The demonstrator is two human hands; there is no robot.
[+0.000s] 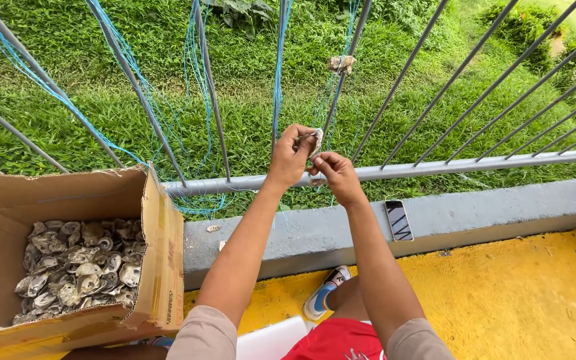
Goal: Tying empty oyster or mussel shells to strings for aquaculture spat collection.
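My left hand (289, 157) and my right hand (335, 173) meet at the grey metal railing (435, 168), both pinching a small pale oyster shell (317, 139) on a thin blue string (278, 73). The string runs up along the railing bars. Higher on the same line another shell (341, 64) hangs tied against a bar. Both arms reach out from short beige sleeves.
An open cardboard box (158, 247) at left holds several grey oyster shells (78, 263). A dark phone (399, 220) lies on the grey concrete curb (501, 210). More blue strings (195, 80) hang on the bars. Grass lies beyond; yellow floor (515, 300) and my shoe (326, 300) are below.
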